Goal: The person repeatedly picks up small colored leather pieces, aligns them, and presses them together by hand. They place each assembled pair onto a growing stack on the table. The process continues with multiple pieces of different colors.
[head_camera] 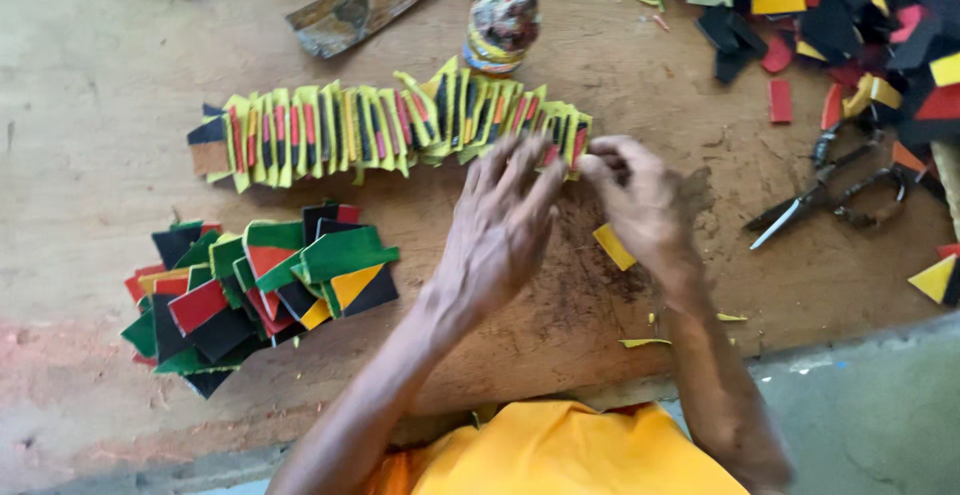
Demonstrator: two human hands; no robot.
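Note:
A long row of stacked felt pieces [380,130], yellow-green with red and black, lies across the wooden board [100,85]. My left hand [500,230] rests flat with fingers spread beside the row's right end. My right hand [640,200] pinches the last piece at that end with its fingertips. A loose yellow piece [612,247] lies on the board between my hands. A pile of sewn felt pieces [255,290] in green, red, black and yellow sits to the left.
Dark scissors [835,190] lie to the right. A heap of cut felt scraps [850,15] fills the top right corner. A wrapped ball of thread [502,15] and a flat dark tool [360,5] lie behind the row.

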